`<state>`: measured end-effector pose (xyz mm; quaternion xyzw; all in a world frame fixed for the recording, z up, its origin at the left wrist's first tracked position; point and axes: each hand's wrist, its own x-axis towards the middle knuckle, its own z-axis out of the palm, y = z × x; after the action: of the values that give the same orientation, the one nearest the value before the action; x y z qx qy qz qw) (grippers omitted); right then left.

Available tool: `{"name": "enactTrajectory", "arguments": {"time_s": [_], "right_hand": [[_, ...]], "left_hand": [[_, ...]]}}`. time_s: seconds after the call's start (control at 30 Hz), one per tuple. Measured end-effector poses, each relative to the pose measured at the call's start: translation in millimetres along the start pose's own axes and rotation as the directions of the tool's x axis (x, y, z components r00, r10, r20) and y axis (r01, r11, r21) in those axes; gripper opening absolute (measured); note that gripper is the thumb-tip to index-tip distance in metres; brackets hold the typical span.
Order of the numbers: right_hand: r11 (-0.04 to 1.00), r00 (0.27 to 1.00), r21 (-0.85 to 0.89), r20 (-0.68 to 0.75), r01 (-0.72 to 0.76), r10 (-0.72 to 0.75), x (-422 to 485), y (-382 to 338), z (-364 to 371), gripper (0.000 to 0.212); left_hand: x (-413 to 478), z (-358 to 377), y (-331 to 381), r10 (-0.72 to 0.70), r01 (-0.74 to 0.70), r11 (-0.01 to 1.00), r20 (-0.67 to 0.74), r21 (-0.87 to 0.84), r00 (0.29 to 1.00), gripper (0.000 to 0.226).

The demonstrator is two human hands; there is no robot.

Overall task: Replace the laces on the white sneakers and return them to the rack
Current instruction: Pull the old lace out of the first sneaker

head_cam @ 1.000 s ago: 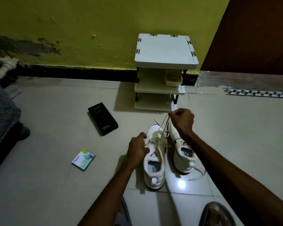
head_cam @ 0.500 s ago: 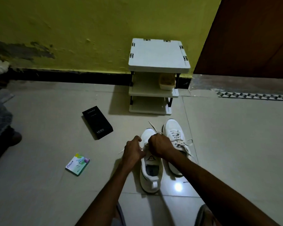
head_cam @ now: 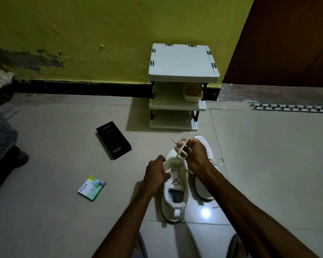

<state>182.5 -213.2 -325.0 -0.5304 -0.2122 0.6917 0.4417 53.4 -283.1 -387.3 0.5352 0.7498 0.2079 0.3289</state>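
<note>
Floor tile (head_cam: 63, 220) carries everything in view. At the far wall stands the white rack (head_cam: 183, 62), with a yellow container (head_cam: 192, 93) on its middle shelf. Both white sneakers sit on the floor just near of the rack, side by side with toes pointing far: the left sneaker (head_cam: 175, 202) is the one being worked on, and the right sneaker (head_cam: 206, 190) is partly hidden behind the forearm. A black box (head_cam: 113, 140) and a small green packet (head_cam: 91, 188) lie well apart to the left. The hands are apart. The left hand (head_cam: 156, 173) is curled at the left eyelet row and appears to pinch a strand. The right hand (head_cam: 194, 153) is closed on the lace (head_cam: 181, 149), raised over the toe. Judged step: drawing the lace through an eyelet. Keep the left hand bracing the upper so the shoe does not slide, pull along the line of the eyelet rather than sideways, and stop once both ends look even. Half a second ago the right hand was down at the tongue, almost touching the left; it has since lifted toward the far side, taking up slack, while the sneakers have stayed put.
</note>
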Motion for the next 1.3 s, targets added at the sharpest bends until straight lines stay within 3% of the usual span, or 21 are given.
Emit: {"name": "enactTrajectory", "arguments": {"time_s": [0.07,0.1,0.13,0.17,0.23,0.27,0.33,0.4,0.43,0.47,0.53,0.6,0.67,0.73,0.8,0.83,0.9,0.97,1.03,1.17,1.3], "right_hand": [[0.954,0.997,-0.297,0.067,0.044,-0.025,-0.8,7.3,-4.2,0.015],[0.841,0.989,-0.522,0.118,0.141,-0.093,1.3,11.3,-7.9,0.016],[0.616,0.963,-0.740,0.211,0.271,-0.170,3.1,13.4,-11.9,0.015],[0.282,0.920,-0.880,0.334,0.382,-0.203,5.1,16.0,-15.6,0.012],[-0.347,0.856,-0.834,0.498,0.430,-0.135,1.9,19.0,-19.5,0.016],[-0.518,0.828,-0.743,0.549,0.424,-0.110,-1.9,20.1,-19.9,0.019],[-0.654,0.786,-0.618,0.615,0.437,-0.055,-7.8,23.3,-19.2,0.023],[-0.645,0.784,-0.621,0.618,0.446,-0.053,-8.4,23.2,-17.5,0.023],[-0.573,0.792,-0.689,0.600,0.443,-0.109,-7.3,19.8,-17.1,0.020],[-0.432,0.802,-0.789,0.560,0.438,-0.208,-3.6,16.3,-18.5,0.016],[-0.005,0.810,-0.901,0.392,0.434,-0.437,-1.3,12.7,-20.8,0.008],[0.382,0.833,-0.843,0.131,0.379,-0.537,-1.8,12.6,-21.9,0.013],[0.760,0.895,-0.598,-0.150,0.256,-0.419,-0.7,6.9,-19.2,0.019],[0.915,0.942,-0.381,-0.238,0.133,-0.236,3.0,-3.3,-16.2,0.019],[0.868,0.963,-0.474,-0.129,0.148,-0.235,3.9,-11.5,-14.3,0.016],[0.778,0.954,-0.589,-0.039,0.218,-0.296,4.6,-11.8,-14.0,0.014],[0.449,0.902,-0.823,0.163,0.347,-0.399,5.2,-7.5,-18.4,0.016],[0.070,0.869,-0.939,0.280,0.336,-0.408,3.6,0.6,-23.9,0.036],[-0.136,0.851,-0.951,0.310,0.278,-0.425,-4.8,4.9,-30.1,0.034],[-0.214,0.916,-0.938,0.321,0.272,-0.243,-21.3,29.0,-49.0,0.030],[-0.260,0.920,-0.936,0.301,0.235,-0.250,-21.8,50.1,-56.5,0.028]], "left_hand": [[0.4,0.0,-0.8,-0.007,0.007,1.000,-0.004,-0.016,1.000,0.054],[0.5,-0.2,-1.0,-0.009,0.009,1.000,-0.007,-0.018,1.000,0.053],[0.3,-0.4,-0.8,-0.013,0.013,1.000,-0.009,-0.018,1.000,0.053],[-0.2,-0.1,-0.7,-0.017,0.017,1.000,-0.010,-0.018,1.000,0.053],[-0.4,1.1,0.2,-0.026,0.026,1.000,-0.014,-0.013,1.000,0.054],[-0.4,1.6,1.3,-0.030,0.030,1.000,-0.017,-0.007,0.999,0.053],[-0.6,2.2,2.2,-0.034,0.034,0.999,-0.022,-0.006,0.999,0.054],[-1.3,1.8,2.6,-0.032,0.032,0.999,-0.021,0.005,0.999,0.054],[-1.6,1.8,2.8,-0.028,0.028,1.000,-0.020,0.014,0.999,0.053],[-1.7,1.8,2.4,-0.023,0.023,1.000,-0.020,0.021,1.000,0.052],[-1.4,2.0,0.8,-0.009,0.010,0.999,-0.027,0.031,1.000,0.052],[-1.2,2.1,-1.6,0.009,-0.009,1.000,-0.021,0.029,1.000,0.053],[-0.5,2.6,-4.3,0.025,-0.024,0.999,-0.006,0.033,1.000,0.054],[-0.2,3.1,-4.6,0.019,-0.019,0.999,0.002,0.049,1.000,0.051],[0.2,4.2,-1.9,0.002,-0.001,0.999,-0.005,0.053,1.000,0.044],[0.2,5.0,-1.1,-0.009,0.010,0.998,-0.011,0.056,1.000,0.040],[-1.7,8.2,0.3,-0.012,0.013,0.998,-0.014,0.054,1.000,0.038],[-5.2,11.9,1.4,0.042,-0.040,0.998,-0.040,0.057,0.998,0.041],[-7.4,16.9,1.4,0.143,-0.136,0.985,-0.062,0.107,0.988,0.040],[-7.1,24.7,6.6,0.257,-0.261,0.912,0.056,0.316,0.965,0.037],[-4.4,29.6,17.3,0.285,-0.332,0.811,0.170,0.483,0.943,0.037]]}}
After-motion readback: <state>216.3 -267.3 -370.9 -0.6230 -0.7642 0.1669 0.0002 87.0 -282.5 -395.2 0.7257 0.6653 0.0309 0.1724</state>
